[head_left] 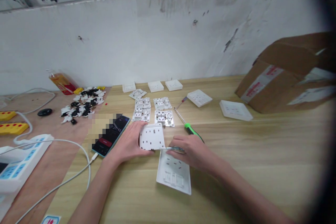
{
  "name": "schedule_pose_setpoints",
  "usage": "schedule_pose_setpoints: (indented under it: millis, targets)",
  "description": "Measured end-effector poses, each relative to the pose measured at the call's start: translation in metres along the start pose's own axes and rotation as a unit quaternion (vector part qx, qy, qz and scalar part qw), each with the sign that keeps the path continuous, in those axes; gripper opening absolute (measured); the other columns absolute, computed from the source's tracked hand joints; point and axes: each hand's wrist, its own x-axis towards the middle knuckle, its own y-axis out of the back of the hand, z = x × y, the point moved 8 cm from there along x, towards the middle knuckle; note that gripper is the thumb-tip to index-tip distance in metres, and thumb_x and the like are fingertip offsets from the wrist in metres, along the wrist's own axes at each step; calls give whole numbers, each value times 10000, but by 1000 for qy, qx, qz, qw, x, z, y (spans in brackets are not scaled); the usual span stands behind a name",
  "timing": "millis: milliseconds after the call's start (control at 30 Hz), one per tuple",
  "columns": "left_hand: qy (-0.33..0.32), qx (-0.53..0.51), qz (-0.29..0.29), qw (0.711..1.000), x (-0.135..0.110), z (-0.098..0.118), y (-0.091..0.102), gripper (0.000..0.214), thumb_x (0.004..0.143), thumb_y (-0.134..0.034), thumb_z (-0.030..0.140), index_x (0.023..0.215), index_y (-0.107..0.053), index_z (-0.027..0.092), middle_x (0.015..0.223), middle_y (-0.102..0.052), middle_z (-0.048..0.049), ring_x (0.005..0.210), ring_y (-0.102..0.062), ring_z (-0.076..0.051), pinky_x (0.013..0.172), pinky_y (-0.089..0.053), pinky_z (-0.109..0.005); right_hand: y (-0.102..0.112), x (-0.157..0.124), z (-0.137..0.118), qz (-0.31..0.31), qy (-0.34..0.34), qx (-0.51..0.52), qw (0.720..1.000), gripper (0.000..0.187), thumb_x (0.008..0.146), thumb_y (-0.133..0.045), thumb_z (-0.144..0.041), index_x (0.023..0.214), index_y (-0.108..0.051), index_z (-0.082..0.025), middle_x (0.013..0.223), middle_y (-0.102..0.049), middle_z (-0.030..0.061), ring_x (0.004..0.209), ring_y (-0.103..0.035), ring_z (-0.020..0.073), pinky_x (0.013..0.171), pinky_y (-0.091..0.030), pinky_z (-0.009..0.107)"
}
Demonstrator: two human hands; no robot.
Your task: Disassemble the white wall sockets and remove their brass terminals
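Note:
My left hand (130, 139) grips a white square socket plate (152, 136) by its left side, fingers on the top edge and thumb at the bottom. In my closed right hand (187, 148) is a screwdriver (172, 149), its thin shaft pointing left along the plate's lower edge. My fingers hide part of its handle. Just below that hand, a white socket cover (174, 175) lies hollow side up on the table. Beyond the held plate lie several socket inserts (165, 118) with metal parts. A green-handled screwdriver (190, 129) rests to their right.
A phone (111, 136) with a charging cable (88, 168) lies left of my left hand. Farther left are a pile of black and white parts (84, 103) and a power strip (28, 154). White covers (199, 98) line the back; a cardboard box (283, 73) stands right.

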Motion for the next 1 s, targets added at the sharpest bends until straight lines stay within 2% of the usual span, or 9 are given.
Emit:
schedule_pose_setpoints:
  millis: [67, 167, 267, 367, 500, 633, 733, 800, 1000]
  targets:
    - [0, 13, 13, 1000, 0, 1, 4, 908, 622, -799, 485, 1370, -356, 222, 1294, -497, -124, 1190, -474, -327, 1025, -385, -483, 8, 0, 1, 19, -7, 49, 999, 311, 961, -441, -399, 847, -633, -182, 787, -665, 39, 695, -594, 140, 603, -365, 254]
    - [3, 36, 16, 999, -1, 3, 9, 872, 656, -784, 485, 1381, -368, 238, 1229, -518, -108, 1135, -489, -318, 978, -415, -479, 18, 0, 8, 39, -46, 83, 995, 363, 1005, -288, -317, 906, -607, -175, 824, -667, 61, 737, -602, 158, 659, -422, 279]
    - [0, 38, 21, 999, -2, 5, 12, 770, 692, -763, 448, 1353, -419, 252, 1166, -533, -91, 1099, -501, -307, 956, -428, -475, 20, 2, 16, 47, -62, 85, 993, 308, 990, -321, -269, 1094, -599, -184, 962, -694, 83, 836, -628, 182, 723, -464, 312]
    - [-4, 37, 22, 999, -3, 6, 12, 778, 679, -764, 458, 1351, -430, 255, 1193, -529, -97, 1119, -501, -321, 965, -422, -489, 20, 6, 15, 69, -26, 92, 993, 312, 974, -377, -255, 1196, -590, -201, 1069, -695, 89, 936, -638, 186, 781, -477, 316]
    - [-20, 32, -1, 999, -3, 11, 4, 830, 677, -758, 462, 1381, -382, 233, 1344, -473, -120, 1241, -444, -334, 1051, -363, -494, 30, 12, 12, 116, -17, 104, 988, 230, 926, -483, -246, 1079, -650, -202, 957, -723, 50, 822, -657, 154, 704, -470, 268]
    - [-15, 10, -27, 999, -1, 14, -4, 874, 663, -764, 463, 1395, -349, 230, 1334, -485, -120, 1215, -473, -323, 1028, -395, -475, 55, 25, 3, 160, -12, 95, 983, 168, 853, -551, -219, 971, -667, -188, 833, -713, 26, 703, -629, 131, 645, -448, 252]
    - [-8, -16, -30, 999, -1, 14, -5, 851, 640, -782, 486, 1354, -393, 236, 1292, -498, -113, 1186, -490, -316, 1001, -418, -460, 62, 40, -9, 123, 41, 109, 986, 215, 868, -529, -210, 1022, -678, -191, 867, -705, 34, 747, -619, 134, 681, -451, 260]
    - [0, -33, -25, 999, -2, 12, -5, 808, 642, -783, 487, 1321, -421, 242, 1260, -508, -107, 1170, -498, -316, 984, -427, -465, 64, 47, -11, 108, 50, 150, 982, 207, 877, -548, -232, 1031, -682, -197, 875, -706, 31, 757, -620, 131, 684, -456, 257]
    - [20, -57, -22, 998, -2, 7, -7, 835, 642, -781, 507, 1336, -407, 232, 1247, -512, -118, 1170, -490, -329, 983, -421, -487, 71, 43, 16, 207, -57, 286, 934, 208, 821, -674, -344, 954, -636, -189, 766, -669, 5, 619, -564, 103, 549, -429, 234]
